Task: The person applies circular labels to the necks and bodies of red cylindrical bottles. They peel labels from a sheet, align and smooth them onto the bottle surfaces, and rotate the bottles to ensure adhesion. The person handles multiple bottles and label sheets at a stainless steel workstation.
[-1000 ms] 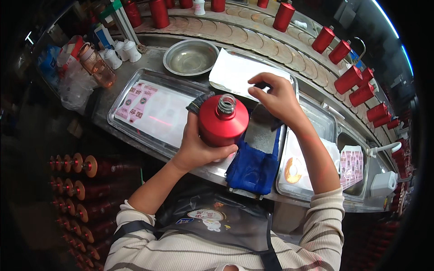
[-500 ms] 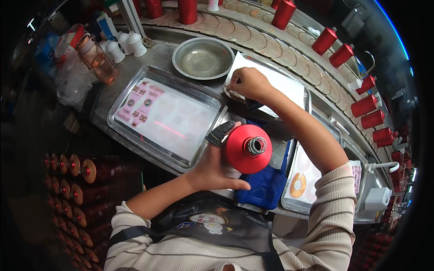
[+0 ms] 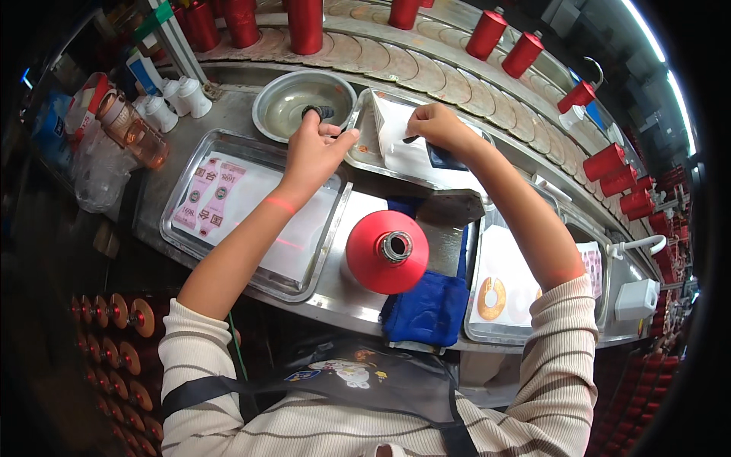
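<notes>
My left hand (image 3: 318, 148) is above the near right rim of a metal basin (image 3: 263, 126) of water, fingers apart and holding nothing; a black cover sits on one fingertip. My right hand (image 3: 440, 128) is closed in a pinch over the white sheets (image 3: 396, 156) in the far metal tray (image 3: 364, 158). A small dark bit shows at its fingertips, but I cannot make out what it holds. A red bottle (image 3: 373, 266) with an uncapped neck stands upright on the counter in front of me, touched by neither hand.
The left tray (image 3: 177, 228) holds white sheets and pink labels. A blue cloth (image 3: 430, 312) lies beside the bottle. The right tray (image 3: 474, 331) holds a gold ring-shaped label (image 3: 491, 298). Red bottles (image 3: 304, 30) line the conveyor (image 3: 381, 57) behind; a drink bottle (image 3: 131, 131) stands at left.
My left hand has let go of the red bottle and moved up to the basin's edge. The bottle now stands on the counter. My right hand stays pinched over the white sheets. The view has shifted.
</notes>
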A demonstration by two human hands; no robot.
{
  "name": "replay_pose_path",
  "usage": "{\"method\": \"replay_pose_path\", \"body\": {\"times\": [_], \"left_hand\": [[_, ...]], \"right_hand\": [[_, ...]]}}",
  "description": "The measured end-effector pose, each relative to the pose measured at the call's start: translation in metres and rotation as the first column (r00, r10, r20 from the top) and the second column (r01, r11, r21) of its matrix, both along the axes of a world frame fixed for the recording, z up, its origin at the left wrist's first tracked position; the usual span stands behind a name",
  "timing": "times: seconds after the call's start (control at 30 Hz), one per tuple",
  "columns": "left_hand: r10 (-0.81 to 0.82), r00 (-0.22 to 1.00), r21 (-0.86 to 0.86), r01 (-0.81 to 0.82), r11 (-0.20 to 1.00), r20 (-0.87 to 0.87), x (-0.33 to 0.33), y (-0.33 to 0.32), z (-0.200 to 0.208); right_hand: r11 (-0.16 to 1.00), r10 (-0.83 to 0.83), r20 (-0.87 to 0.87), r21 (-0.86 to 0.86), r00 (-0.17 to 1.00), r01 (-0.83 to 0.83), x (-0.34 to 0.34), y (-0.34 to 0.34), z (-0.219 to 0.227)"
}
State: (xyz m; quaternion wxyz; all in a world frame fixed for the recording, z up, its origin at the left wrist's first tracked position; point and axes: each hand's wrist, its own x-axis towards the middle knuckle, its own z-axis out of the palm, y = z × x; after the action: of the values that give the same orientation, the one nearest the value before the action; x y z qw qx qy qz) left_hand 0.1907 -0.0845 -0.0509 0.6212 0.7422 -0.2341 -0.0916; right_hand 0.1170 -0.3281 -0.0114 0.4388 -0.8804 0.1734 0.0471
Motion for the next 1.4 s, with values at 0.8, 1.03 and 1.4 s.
{"method": "replay_pose_path", "body": {"times": [0.8, 1.03, 1.4], "left_hand": [[0.132, 0.991, 0.135, -0.136, 0.981, 0.039, 0.016, -0.024, -0.028], [0.086, 0.987, -0.098, -0.100, 0.990, -0.135, -0.006, 0.024, -0.013], [-0.103, 0.983, -0.285, 0.056, 0.957, -0.154, -0.055, 0.082, -0.022]], "right_hand": [[0.931, -0.354, 0.444, 0.081, 0.823, 0.357, -0.076, -0.042, 0.029], [0.874, -0.445, 0.832, 0.322, 0.333, 0.362, -0.254, -0.067, 0.097], [0.272, -0.541, 0.830, 0.324, -0.135, 0.906, -0.525, -0.013, 0.146]]}}
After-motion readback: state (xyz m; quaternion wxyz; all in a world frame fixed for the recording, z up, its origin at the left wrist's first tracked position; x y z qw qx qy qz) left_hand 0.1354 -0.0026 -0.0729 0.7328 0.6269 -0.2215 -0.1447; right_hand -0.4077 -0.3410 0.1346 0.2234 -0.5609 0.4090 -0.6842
